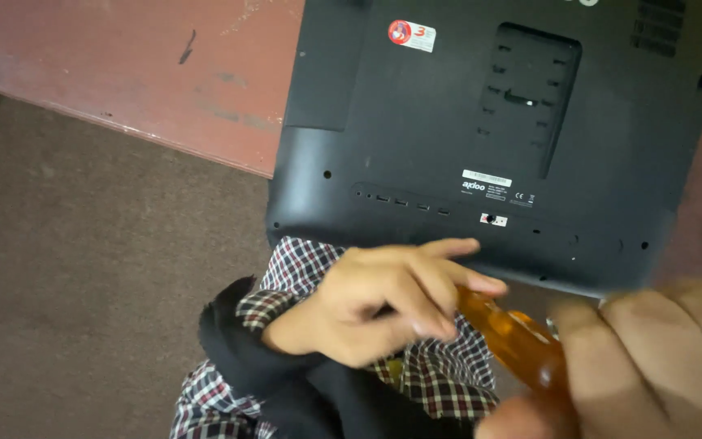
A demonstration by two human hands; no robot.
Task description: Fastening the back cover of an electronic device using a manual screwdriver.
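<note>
A screwdriver with a see-through orange handle point(513, 337) lies between both hands, just below the near edge of a black computer casing point(416, 122) that rests face down. My left hand point(375, 305), in a red, white and black plaid sleeve, curls its fingers around the handle's far end, with the index finger stretched out. My right hand point(660, 358) is blurred and close to the camera at the bottom right, gripping the handle's near end. The screwdriver's shaft and tip are hidden.
The casing lies on a worn reddish-brown table point(123, 65) and overhangs its front edge. Its back has a recessed rectangular panel point(530, 89), a row of ports point(400, 201) and a round red-and-white sticker point(410, 35). Brown floor point(83, 284) is at left. Dark cloth point(237, 341) hangs by my left wrist.
</note>
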